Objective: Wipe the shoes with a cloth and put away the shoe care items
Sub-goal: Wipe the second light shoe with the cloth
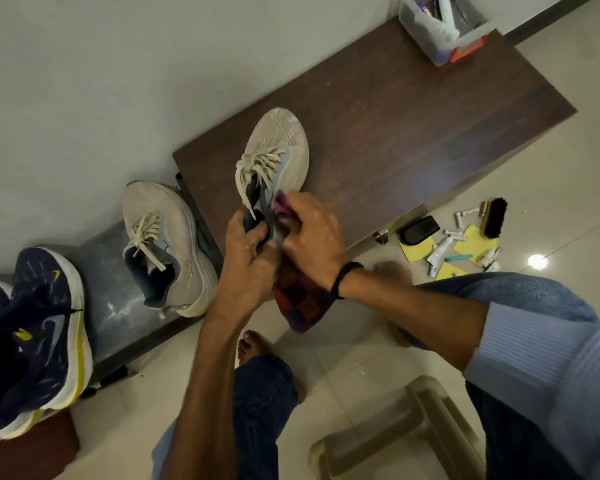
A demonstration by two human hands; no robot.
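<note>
Seen from the head camera, the left hand (248,261) curls its fingers round the heel collar of a grey shoe (279,143). The shoe lies on a dark wooden table (413,116), toe pointing away. The right hand (310,233) pinches a checked cloth (305,303) against the shoe's side near the heel, and the loose end hangs past the table edge. Both hands hide the heel.

A second grey shoe (167,244) stands just beside the table's end on a lower grey shelf (108,289), with navy shoes (39,323) further left. A clear box (440,36) holding tubes sits at the table's far corner.

On the floor beyond the table lie a black brush (496,216), a black sponge (418,230), yellow cloths (414,251) and small tubes (440,251), close together. A beige plastic stool (406,431) stands near the person's knees.

The tabletop is scuffed and dusty, the floor (343,358) is pale tile, and the wall (84,81) behind is plain.
</note>
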